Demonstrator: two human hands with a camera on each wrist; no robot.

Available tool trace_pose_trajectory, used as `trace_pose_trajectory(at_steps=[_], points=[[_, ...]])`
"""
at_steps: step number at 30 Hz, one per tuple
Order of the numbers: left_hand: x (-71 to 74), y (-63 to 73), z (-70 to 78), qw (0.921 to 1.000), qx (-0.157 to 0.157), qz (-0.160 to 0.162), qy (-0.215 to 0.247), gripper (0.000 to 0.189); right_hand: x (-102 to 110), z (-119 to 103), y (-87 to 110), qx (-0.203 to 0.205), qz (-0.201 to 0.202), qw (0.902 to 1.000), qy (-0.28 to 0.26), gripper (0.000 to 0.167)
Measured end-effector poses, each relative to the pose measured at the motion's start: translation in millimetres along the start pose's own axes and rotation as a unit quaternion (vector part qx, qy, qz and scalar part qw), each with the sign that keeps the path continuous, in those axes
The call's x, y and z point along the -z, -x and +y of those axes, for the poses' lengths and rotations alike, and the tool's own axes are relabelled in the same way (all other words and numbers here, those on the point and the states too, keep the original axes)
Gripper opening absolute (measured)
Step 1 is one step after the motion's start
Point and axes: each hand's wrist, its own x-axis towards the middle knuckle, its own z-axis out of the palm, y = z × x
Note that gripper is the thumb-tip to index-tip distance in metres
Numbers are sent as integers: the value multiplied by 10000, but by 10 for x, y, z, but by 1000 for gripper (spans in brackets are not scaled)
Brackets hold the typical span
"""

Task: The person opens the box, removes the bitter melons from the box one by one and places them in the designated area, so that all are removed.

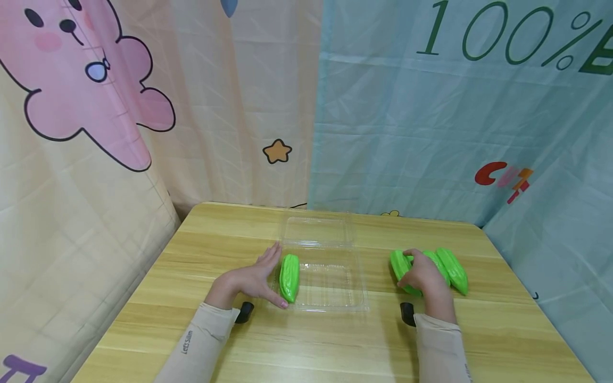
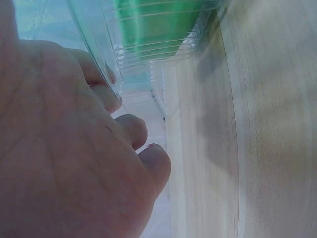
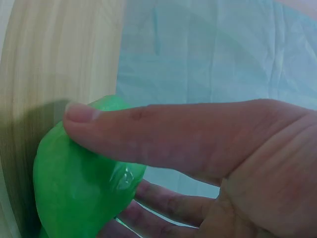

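Observation:
A clear plastic box (image 1: 330, 295) with its hinged lid (image 1: 316, 230) laid back stands on the table, one green bitter melon (image 1: 289, 277) lying along its left side. My left hand (image 1: 256, 277) is spread at the box's left wall, fingers and thumb apart; in the left wrist view its fingertips are right at the clear rim (image 2: 94, 44). To the right, my right hand (image 1: 425, 274) grips the leftmost of several bitter melons (image 1: 399, 264). The right wrist view has the thumb across the held bitter melon (image 3: 84, 183), other fingers on its far side.
Another bitter melon (image 1: 452, 270) lies just right of my right hand, beside one partly covered by it. The wooden table (image 1: 306, 346) ends at the back against printed curtains (image 1: 407, 133), which also hang on both sides.

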Motion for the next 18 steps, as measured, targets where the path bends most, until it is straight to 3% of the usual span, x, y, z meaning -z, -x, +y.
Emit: trace_pose_trajectory(at_steps=[11, 18], points=[[-3, -11, -2, 10000, 37, 4, 7, 147, -80, -67, -6, -69, 168, 9992, 342, 85], [0, 0, 16, 10000, 24, -6, 0, 146, -77, -77, 13, -86, 306, 9991, 284, 85]])
